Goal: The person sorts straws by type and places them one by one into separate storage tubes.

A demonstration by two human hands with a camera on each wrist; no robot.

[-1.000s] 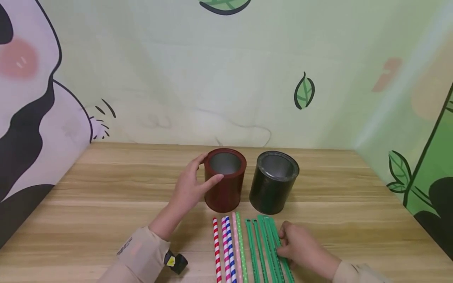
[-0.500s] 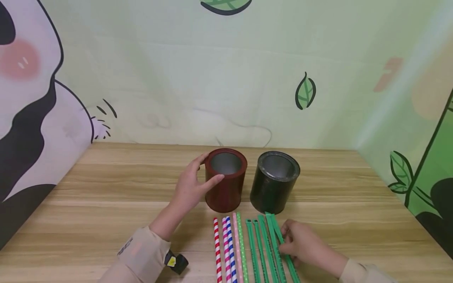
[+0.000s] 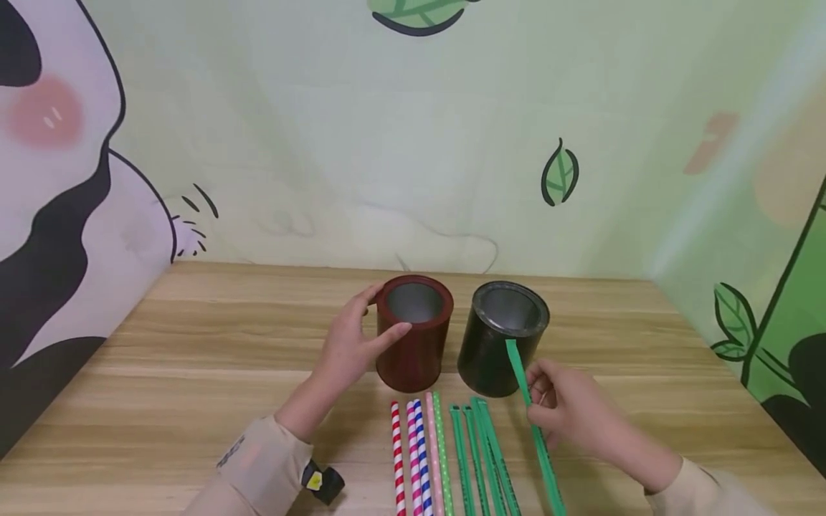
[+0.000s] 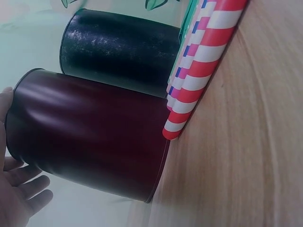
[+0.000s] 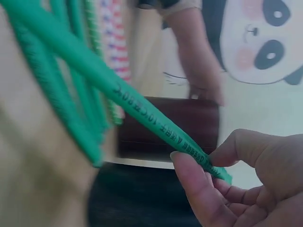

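My right hand point(image 3: 568, 405) pinches a green-wrapped straw point(image 3: 545, 466) between thumb and fingers. The straw slants upward, its far end in front of the black can point(image 3: 493, 358); printing shows on its wrapper point(image 5: 137, 111) in the right wrist view. My left hand point(image 3: 348, 344) holds the dark red can point(image 3: 409, 358) near its rim, thumb on the near side and fingers at the left. Both cans stand upright with their mouths up. More green-wrapped straws point(image 3: 493, 459) lie on the table, beside striped straws point(image 3: 397, 459) and dotted straws point(image 3: 441, 451).
The wooden table point(image 3: 226, 358) runs back to a printed backdrop point(image 3: 323, 143) with a panda and leaves. A black strap device point(image 3: 323, 484) sits at my left cuff. The straws lie side by side, pointing toward the cans.
My right hand has separated one green-wrapped straw from the others, lifted it and moved it slightly right and toward the black can. The left hand stays on the dark red can.
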